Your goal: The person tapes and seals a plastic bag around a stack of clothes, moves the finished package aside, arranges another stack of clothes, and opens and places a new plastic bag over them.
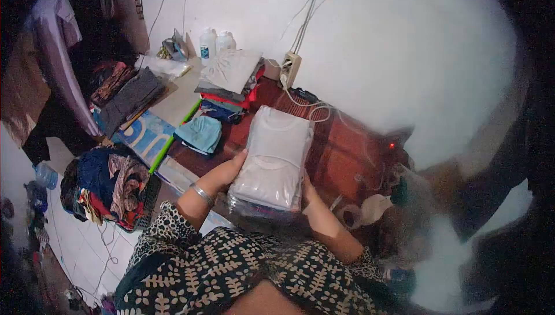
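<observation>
A clear plastic-wrapped stack of folded clothes (272, 162), white on top with darker layers beneath, is held close in front of my body. My left hand (232, 169) grips its left side, with the fingers partly hidden by the package. On the opposite side, my right hand (309, 193) presses against the right edge, its fingers mostly out of sight. Just left of the package, a folded light blue cloth (199, 134) lies on the red patterned cloth (347, 156). Behind it rises a pile of folded clothes (231, 72) with a pale garment on top.
A power strip (289, 69) with cables leans at the wall. White bottles (208, 45) and an iron (176, 46) stand at the back. Folded dark clothes (132, 98) lie at left, above a full laundry basket (150, 199). A tape roll (348, 217) is at right.
</observation>
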Motion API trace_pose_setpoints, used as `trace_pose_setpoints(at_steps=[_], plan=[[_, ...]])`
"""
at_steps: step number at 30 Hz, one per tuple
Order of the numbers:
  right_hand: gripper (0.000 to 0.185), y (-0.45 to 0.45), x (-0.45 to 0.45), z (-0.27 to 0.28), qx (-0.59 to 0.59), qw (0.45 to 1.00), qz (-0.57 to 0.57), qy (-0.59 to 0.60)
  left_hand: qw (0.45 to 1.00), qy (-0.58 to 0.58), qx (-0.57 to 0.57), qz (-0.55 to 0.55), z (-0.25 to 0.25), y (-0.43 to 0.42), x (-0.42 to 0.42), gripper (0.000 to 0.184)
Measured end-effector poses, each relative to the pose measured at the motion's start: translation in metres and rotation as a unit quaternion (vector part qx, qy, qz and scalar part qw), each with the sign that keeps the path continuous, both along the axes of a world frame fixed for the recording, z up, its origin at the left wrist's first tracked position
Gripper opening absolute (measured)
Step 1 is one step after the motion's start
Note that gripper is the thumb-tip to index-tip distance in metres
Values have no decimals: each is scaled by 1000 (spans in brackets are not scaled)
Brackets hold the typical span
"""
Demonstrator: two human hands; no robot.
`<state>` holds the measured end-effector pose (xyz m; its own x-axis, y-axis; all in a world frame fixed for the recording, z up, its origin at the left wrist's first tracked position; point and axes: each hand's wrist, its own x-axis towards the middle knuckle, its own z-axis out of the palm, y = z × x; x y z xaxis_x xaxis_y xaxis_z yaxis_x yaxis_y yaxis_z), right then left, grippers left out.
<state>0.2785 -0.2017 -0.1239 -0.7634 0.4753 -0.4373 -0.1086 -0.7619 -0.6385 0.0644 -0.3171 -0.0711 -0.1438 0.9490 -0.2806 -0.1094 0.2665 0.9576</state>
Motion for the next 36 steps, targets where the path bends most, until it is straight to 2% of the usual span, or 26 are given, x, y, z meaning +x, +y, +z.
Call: trace_pose_setpoints(at_steps=[1,3,5,7,11,13,15,16,18,19,20,23,25,26,28,29,31,33,34,36], plan=[[74,7,1,-15,23,998,-4,57,1000,15,11,-11,-6,2,0,66],[72,19,2,-34,42,999,4,27,999,-26,-18,3,14,-4,12,67],[70,20,8,-48,24,997,-71,17,996,-68,-50,21,10,0,15,67],[68,22,13,-54,63,985,-156,-38,967,-252,-28,3,-33,13,0,70],[67,7,5,-2,118,982,-148,0,962,-268,-36,-41,-86,41,-21,70],[68,-10,1,17,148,976,-160,4,964,-259,37,-57,-118,51,-25,71],[69,-33,-5,30,167,970,-179,-10,977,-157,93,-112,-145,60,-30,72],[69,-44,-9,37,176,966,-190,-18,970,-227,37,-72,-156,63,-23,71],[70,-67,-23,55,196,958,-209,-31,973,-224,48,6,-136,65,-17,68],[71,-78,-31,63,205,954,-218,-37,971,-233,54,8,-125,65,-29,68],[71,-90,-38,71,213,950,-226,-45,970,-230,56,-49,-107,58,-38,65],[72,-117,-72,97,236,941,-234,-57,979,-106,115,-129,6,-2,-87,61],[73,-128,-104,112,253,940,-223,-49,983,-50,158,-78,64,-27,-122,61],[74,-132,-122,119,261,941,-210,-41,983,-48,154,-82,77,-31,-141,61],[75,-139,-163,134,273,945,-178,-25,962,-207,152,-93,103,-39,-179,59],[75,-142,-185,139,277,948,-159,-12,962,-155,208,-91,123,-55,-203,58],[76,-146,-230,147,278,954,-114,11,976,-151,127,-96,129,-80,-260,43],[77,-151,-277,151,264,961,-72,27,991,-1,131,-14,132,-108,-305,55],[77,-152,-299,150,255,965,-50,31,992,5,128,-15,124,-118,-330,55],[78,-155,-342,144,218,975,-10,28,981,-151,118,40,108,-129,-367,51]])
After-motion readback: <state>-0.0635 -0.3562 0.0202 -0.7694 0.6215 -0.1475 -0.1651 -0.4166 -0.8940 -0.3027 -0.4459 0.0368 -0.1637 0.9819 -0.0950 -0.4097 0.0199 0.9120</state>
